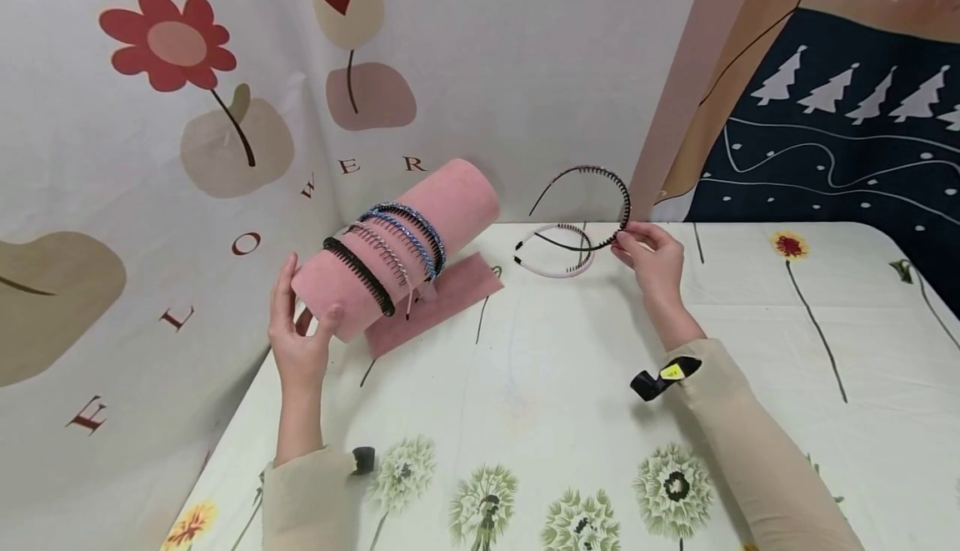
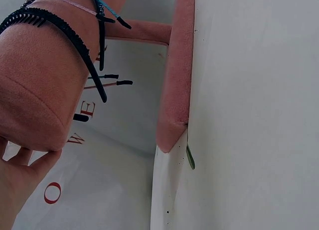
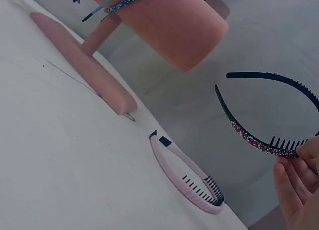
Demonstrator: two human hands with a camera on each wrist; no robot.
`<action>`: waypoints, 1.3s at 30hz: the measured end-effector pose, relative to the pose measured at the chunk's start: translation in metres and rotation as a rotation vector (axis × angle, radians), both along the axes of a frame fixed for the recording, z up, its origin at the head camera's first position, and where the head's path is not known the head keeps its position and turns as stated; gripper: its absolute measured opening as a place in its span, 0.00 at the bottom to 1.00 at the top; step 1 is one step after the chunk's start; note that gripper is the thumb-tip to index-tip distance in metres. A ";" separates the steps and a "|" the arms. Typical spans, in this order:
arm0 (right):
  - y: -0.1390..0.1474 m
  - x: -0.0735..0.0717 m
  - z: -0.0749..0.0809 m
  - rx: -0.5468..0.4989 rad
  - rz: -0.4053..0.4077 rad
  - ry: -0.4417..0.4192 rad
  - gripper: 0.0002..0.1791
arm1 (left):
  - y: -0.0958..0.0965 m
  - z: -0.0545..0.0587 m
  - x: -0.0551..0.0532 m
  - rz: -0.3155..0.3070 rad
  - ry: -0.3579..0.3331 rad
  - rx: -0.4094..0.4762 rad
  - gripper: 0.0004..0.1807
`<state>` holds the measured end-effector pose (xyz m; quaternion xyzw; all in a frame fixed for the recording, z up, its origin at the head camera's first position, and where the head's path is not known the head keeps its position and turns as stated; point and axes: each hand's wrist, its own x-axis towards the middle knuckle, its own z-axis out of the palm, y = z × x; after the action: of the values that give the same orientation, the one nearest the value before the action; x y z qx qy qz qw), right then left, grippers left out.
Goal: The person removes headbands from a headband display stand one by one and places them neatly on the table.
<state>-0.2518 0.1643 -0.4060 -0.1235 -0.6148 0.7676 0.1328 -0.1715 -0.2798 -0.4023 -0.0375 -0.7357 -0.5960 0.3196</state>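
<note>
A pink padded roll (image 1: 467, 201) stands on a flat pink base (image 1: 438, 311). My left hand (image 1: 298, 351) grips its near left end, thumb in front and fingers behind. Several toothed headbands ring the roll, among them a black one (image 1: 358, 272) nearest my left hand and blue glittery ones (image 1: 431, 247) further along. My right hand (image 1: 654, 263) pinches a black toothed headband with pink and silver beads (image 3: 249, 140), raised with its open ends pointing left toward the roll. Below it, a pale pink headband (image 3: 194, 197) lies on the table.
A white flower-print cloth covers the table (image 1: 540, 368). Behind the roll rises a pale wall sheet (image 1: 525, 59) with flowers and letters, and a dark panel with white trees (image 1: 840, 151) hangs at the back right.
</note>
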 end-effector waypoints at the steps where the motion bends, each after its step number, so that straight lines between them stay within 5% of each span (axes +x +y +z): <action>1: 0.001 0.000 0.000 0.000 -0.002 -0.004 0.08 | 0.000 0.000 0.000 0.001 -0.001 -0.001 0.43; 30: 0.038 0.006 -0.008 -0.027 -0.023 -0.097 0.06 | 0.000 0.002 0.001 0.012 -0.016 -0.017 0.42; 39: 0.049 0.007 -0.013 -0.070 -0.037 -0.094 0.07 | 0.017 0.023 0.016 -0.010 0.011 -0.017 0.41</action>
<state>-0.2445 0.2132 -0.4187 -0.1756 -0.5908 0.7792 0.1136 -0.1551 -0.2623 -0.3790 -0.0473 -0.7387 -0.5911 0.3205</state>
